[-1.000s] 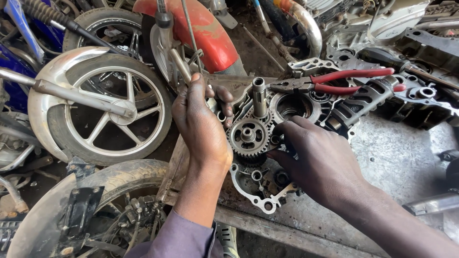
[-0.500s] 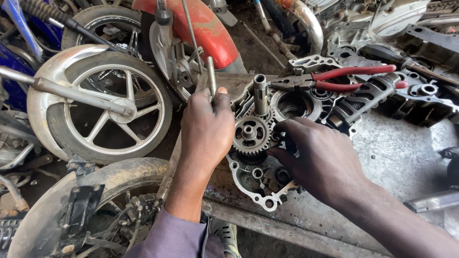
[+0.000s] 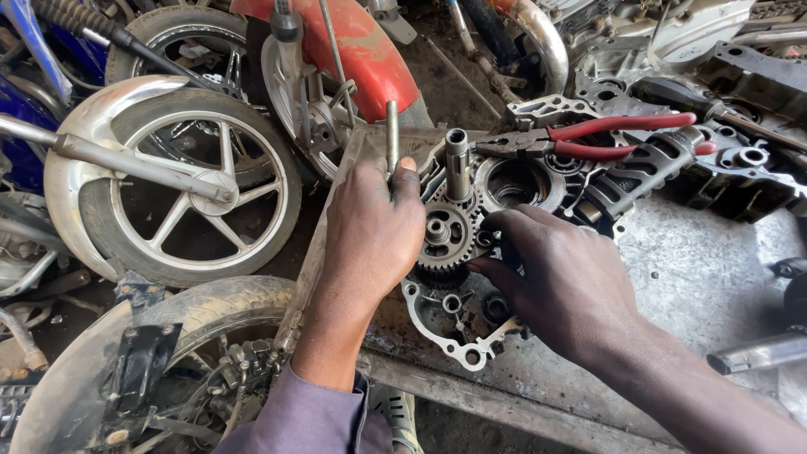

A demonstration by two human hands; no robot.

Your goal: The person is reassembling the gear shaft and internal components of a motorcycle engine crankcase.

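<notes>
Far left, a spoked motorcycle wheel [image 3: 197, 193] leans by the tabletop [image 3: 714, 277]. The left hand [image 3: 370, 231] is closed around a slim metal rod [image 3: 392, 134], which stands upright above its thumb. Just right of it, a toothed gear [image 3: 444, 237] and a short upright shaft [image 3: 456, 164] sit in the grey engine casing [image 3: 458, 340]. The right hand [image 3: 559, 282] has its fingers curled down into that casing beside the gear; whether they grip anything I cannot tell. Red-handled pliers [image 3: 588, 139] lie further back.
</notes>
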